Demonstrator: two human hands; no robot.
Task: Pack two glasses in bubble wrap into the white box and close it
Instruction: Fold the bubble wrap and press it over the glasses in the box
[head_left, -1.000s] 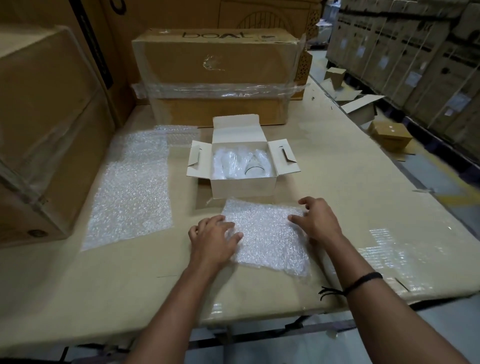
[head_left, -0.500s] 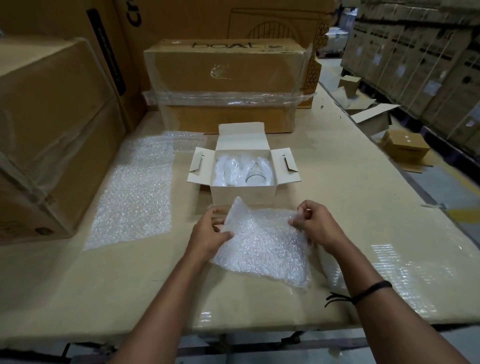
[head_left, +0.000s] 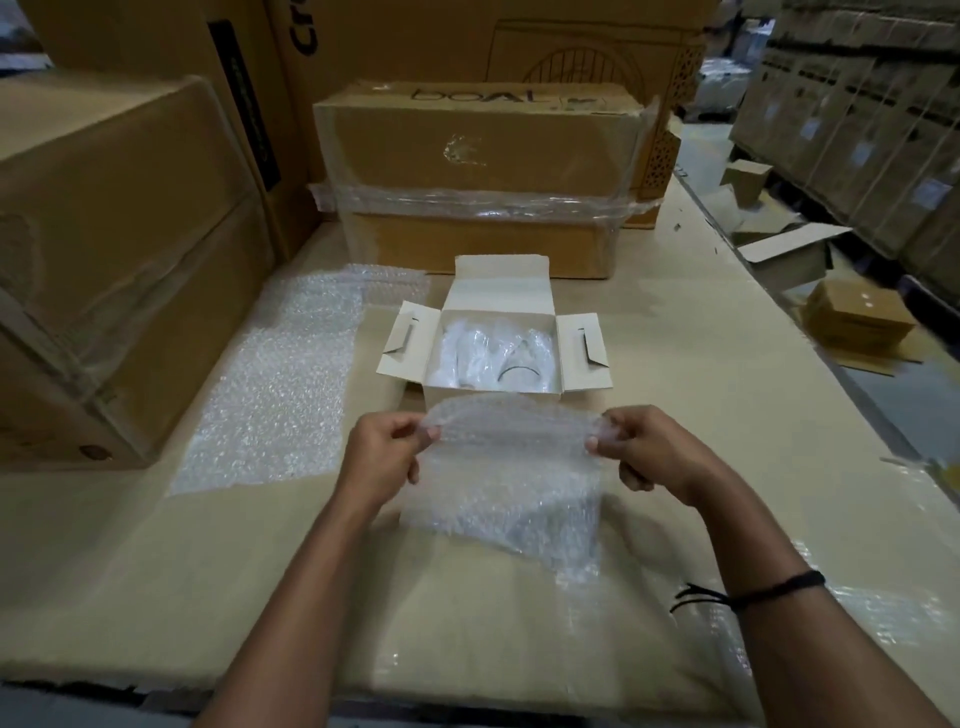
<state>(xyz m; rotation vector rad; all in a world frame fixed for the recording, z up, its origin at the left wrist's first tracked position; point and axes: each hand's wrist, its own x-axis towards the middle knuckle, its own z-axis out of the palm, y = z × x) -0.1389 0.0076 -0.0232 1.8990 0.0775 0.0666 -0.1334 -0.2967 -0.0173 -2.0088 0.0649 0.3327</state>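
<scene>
The white box stands open on the cardboard-covered table, its back flap up and both side flaps spread. Inside it lie bubble-wrapped glasses, with one glass rim showing. Just in front of the box I hold up a small sheet of bubble wrap. My left hand pinches its upper left corner and my right hand pinches its upper right corner. The sheet's lower edge hangs down to the table.
A long sheet of bubble wrap lies flat left of the white box. A taped brown carton stands behind it, and a big carton fills the left side. The table edge runs along the right, with loose cartons on the floor beyond.
Both hands took the small sheet by its far corners and lifted it off the table, so it now hangs upright in front of the box.
</scene>
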